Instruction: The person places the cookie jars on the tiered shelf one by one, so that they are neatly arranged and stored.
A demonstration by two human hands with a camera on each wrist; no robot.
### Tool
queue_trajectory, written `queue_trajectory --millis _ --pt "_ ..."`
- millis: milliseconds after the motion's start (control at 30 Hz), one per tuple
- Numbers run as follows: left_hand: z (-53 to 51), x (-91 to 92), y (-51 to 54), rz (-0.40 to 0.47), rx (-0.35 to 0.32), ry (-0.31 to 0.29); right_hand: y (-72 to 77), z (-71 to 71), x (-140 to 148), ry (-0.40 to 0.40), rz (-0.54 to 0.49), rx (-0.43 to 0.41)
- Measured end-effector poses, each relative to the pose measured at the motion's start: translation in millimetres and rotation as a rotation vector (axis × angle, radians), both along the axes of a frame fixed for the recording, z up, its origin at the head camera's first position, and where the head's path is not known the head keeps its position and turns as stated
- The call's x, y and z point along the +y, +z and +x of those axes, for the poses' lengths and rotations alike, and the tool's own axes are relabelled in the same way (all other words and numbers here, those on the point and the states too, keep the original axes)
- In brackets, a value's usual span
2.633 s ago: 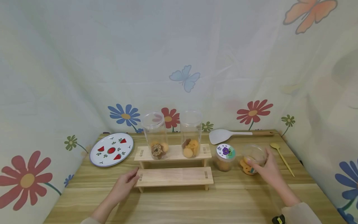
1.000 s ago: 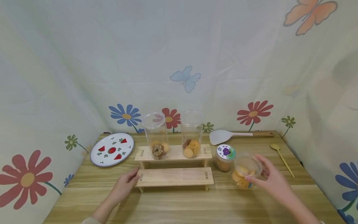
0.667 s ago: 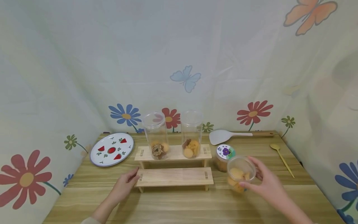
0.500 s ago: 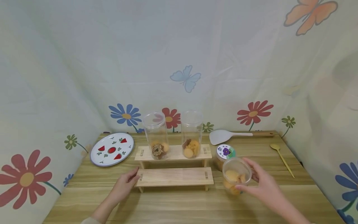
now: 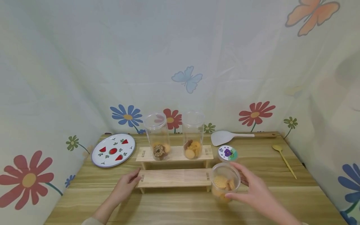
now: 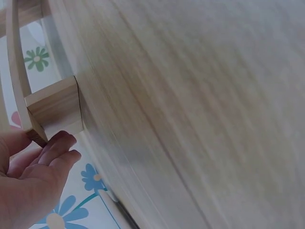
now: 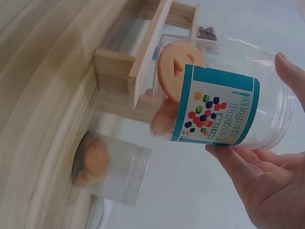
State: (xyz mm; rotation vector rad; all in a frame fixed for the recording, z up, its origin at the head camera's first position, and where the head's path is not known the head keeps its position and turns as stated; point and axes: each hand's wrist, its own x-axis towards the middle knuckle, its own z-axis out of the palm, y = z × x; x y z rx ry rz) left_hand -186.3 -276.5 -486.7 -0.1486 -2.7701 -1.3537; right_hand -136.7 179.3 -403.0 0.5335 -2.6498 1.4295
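My right hand [image 5: 254, 190] grips a clear plastic jar [image 5: 225, 181] with cookies in it. In the right wrist view this jar [image 7: 214, 95] shows a teal-edged label and a smiley cookie, and it is raised off the table. It hangs by the right end of the lower step of a two-step wooden display stand [image 5: 177, 178]. At the stand's left end, my left hand [image 5: 125, 184] holds the board's corner; the left wrist view shows the thumb and fingers [image 6: 59, 150] around that corner. Behind the held jar, a lidded cookie jar [image 5: 227, 153] with a flower label is partly hidden.
Two tall clear jars, a left one [image 5: 156, 136] and a right one [image 5: 193, 136], stand on the upper step with cookies inside. A watermelon-pattern plate [image 5: 107, 159] lies left. A white spatula [image 5: 222, 137] and a gold spoon [image 5: 285, 161] lie right. Printed cloth hangs behind.
My right hand has lifted the cookie jar from beside the lidded jar and carried it left and toward me, to the lower step's right end. The left hand has stayed at the stand.
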Motion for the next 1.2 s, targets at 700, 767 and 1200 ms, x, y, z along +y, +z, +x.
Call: queue_trajectory --millis 700,767,1200 --pt "0.7 0.5 0.0 0.006 0.012 -0.01 20.2 -20.4 -62 0.282 -0.077 0.024" --pt "0.5 -0.1 -0.5 0.005 0.004 -0.007 21.2 -22.8 -70 0.285 -0.093 -0.008" --pt "-1.7 -2.8 -5.3 0.01 -0.003 -0.009 9.9 -37.0 -117 0.403 -0.187 -0.113"
